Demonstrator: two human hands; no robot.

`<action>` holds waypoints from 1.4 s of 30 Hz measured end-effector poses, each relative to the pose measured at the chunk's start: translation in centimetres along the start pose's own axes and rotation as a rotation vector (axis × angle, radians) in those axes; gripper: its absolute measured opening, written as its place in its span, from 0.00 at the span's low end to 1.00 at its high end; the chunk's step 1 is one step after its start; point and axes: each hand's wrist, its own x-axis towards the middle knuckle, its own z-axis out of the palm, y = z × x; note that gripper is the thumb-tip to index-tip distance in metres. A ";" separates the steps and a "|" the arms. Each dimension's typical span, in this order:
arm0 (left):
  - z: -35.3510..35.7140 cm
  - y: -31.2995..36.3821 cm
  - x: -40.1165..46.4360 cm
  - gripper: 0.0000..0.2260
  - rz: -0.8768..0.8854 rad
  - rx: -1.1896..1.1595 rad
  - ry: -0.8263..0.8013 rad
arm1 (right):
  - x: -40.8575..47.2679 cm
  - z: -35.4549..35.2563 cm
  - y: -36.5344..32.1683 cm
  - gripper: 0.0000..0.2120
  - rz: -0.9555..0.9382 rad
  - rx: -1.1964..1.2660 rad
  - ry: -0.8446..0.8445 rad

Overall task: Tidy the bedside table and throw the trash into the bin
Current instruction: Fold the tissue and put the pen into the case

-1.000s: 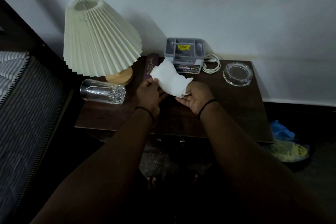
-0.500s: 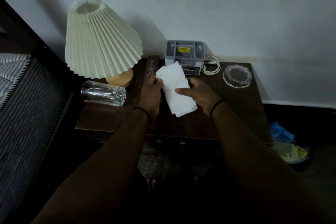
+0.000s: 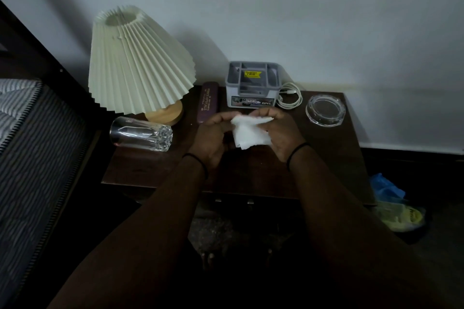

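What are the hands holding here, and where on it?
Both the left hand and right hand pinch a white tissue at its upper edge.

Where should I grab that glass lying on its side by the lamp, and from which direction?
Grip the drinking glass around its smooth middle, coming down from above. It lies on its side on the bedside table, mouth to the left and thick faceted base to the right, so the barrel is exposed on top; the lamp crowds the space behind it.

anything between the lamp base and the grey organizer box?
Yes, in the head view: a dark maroon glasses case lies on the table between the lamp base and the grey organizer box.
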 end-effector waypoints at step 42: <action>2.6 1.0 3.0 0.05 0.055 0.215 0.185 | 11.5 -1.0 -8.1 0.11 -0.263 -1.111 0.398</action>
